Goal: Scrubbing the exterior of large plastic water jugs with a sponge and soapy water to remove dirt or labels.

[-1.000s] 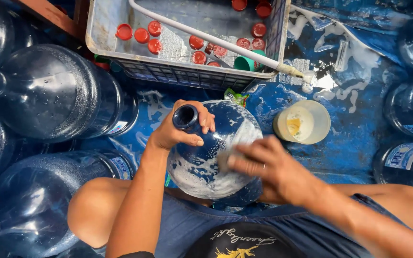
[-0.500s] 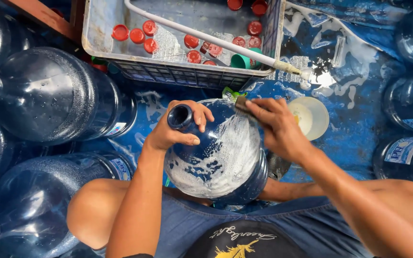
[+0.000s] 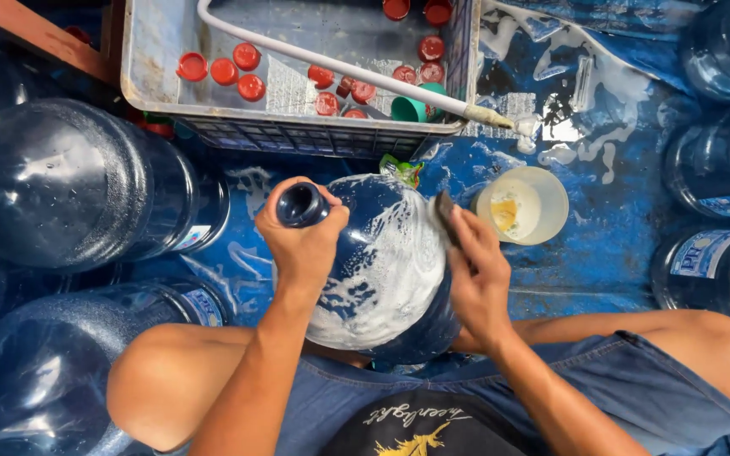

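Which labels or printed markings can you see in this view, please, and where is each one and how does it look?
Label on large jug, right edge: rectangular, white with blue print.
Label on upper right jug: pale strip, partly hidden.
Label on left jug, beside the soapy jug: small, white with blue and red.
Label on lower left jug: white and blue.
Shirt print, bottom centre: pale script over a yellow figure on dark cloth.

Water-jug washing yard of a refill station, wet blue floor [image 3: 601, 262] streaked with suds, large blue water jugs [image 3: 69, 181] crowded on every side, grey plastic crate [image 3: 238, 131] held red caps [image 3: 223, 72] and a white hose [image 3: 340, 69], tub of soap [image 3: 521, 205] sat nearby.
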